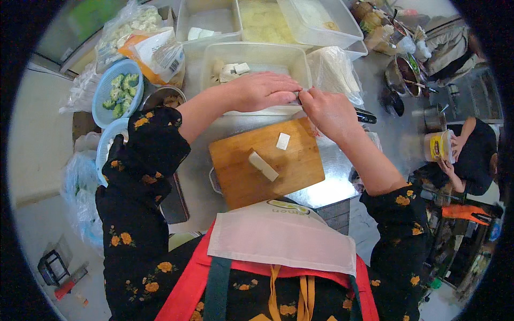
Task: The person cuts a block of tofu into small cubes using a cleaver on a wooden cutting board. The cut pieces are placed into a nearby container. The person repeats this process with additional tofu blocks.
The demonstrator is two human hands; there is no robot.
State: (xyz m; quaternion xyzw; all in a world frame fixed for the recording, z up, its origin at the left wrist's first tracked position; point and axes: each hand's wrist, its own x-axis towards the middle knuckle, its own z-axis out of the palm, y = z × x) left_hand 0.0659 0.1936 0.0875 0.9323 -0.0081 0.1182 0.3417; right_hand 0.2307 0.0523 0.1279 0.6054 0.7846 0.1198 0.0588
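Note:
Over the near side of a translucent plastic tub (pixel 257 50), my left hand (pixel 265 92) lies palm down, fingers stretched to the right; its underside is hidden. My right hand (pixel 327 110) is closed on a thin dark object (pixel 298 96), mostly covered by the fingers, right by my left fingertips. A black handle (pixel 365 115) shows beyond my right wrist; whether it belongs to that object is unclear. White tofu-like pieces (pixel 241 68) lie in the tub. Nearer me, a wooden cutting board (pixel 233 176) carries a white block (pixel 263 166) and a small white piece (pixel 283 141).
Broccoli (pixel 122 92) fills part of a blue basket (pixel 98 90) at left, beside a metal bowl (pixel 148 98). More plastic tubs (pixel 209 16) stand behind. A plastic bag (pixel 335 68) is at right. Farther right, another person's hands (pixel 453 150) hold a labelled tub (pixel 435 146).

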